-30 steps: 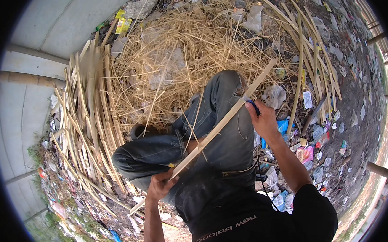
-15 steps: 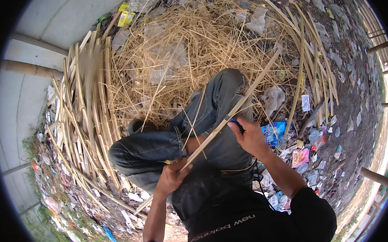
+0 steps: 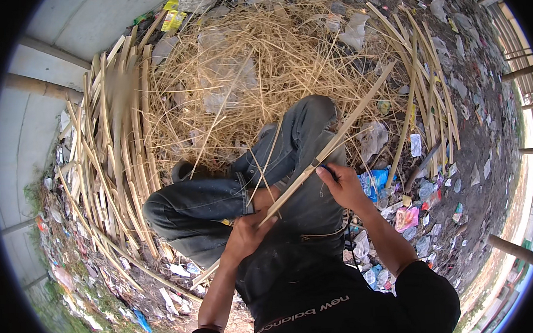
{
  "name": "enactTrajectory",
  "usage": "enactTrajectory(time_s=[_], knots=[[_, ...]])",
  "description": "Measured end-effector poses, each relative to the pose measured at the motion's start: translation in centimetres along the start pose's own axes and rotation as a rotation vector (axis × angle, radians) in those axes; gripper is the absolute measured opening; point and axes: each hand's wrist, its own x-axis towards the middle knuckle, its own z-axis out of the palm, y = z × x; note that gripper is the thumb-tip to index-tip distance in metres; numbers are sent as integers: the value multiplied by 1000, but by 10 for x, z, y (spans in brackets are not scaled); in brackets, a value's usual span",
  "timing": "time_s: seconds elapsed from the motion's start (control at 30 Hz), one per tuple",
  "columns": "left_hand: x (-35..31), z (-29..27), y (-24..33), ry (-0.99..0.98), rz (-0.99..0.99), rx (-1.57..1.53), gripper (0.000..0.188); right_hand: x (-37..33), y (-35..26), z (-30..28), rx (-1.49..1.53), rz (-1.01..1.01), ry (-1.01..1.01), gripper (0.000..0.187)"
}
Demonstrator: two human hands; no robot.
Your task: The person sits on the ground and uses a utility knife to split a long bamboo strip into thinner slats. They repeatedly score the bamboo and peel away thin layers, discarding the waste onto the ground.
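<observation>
A long pale bamboo strip (image 3: pixel 359 110) slants across my lap, rising from lower left to upper right past my bent knee. My left hand (image 3: pixel 247 234) is closed round its lower part, and the strip's tail emerges again by my left forearm. Farther up, my right hand (image 3: pixel 343 188) grips a small knife with a dark blue handle (image 3: pixel 331 171). Its short blade rests against the strip; most of the handle is hidden in my fingers. A few thin shavings lie over my jeans (image 3: pixel 191 206) between the hands.
Split bamboo strips (image 3: pixel 114 143) lie heaped at my left, and a smaller bundle (image 3: pixel 433 94) lies at the far right. Ahead spreads a heap of thin shavings (image 3: pixel 285 52). Litter, including a blue packet (image 3: pixel 371 183), covers ground to my right. A grey wall (image 3: pixel 49 98) stands at left.
My left hand has shifted slightly up and to the right along with the strip. The knife stays against the strip in my right hand, slightly lower. The view has shifted a little.
</observation>
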Motion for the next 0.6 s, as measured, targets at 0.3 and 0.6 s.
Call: enactTrajectory(time_s=[0.3, 0.6], knots=[[1, 0, -1, -14, -22, -50, 40, 13, 9, -14, 254, 300, -242, 45], [1, 0, 0, -1, 28, 17, 37, -2, 2, -4, -27, 76, -55, 42]])
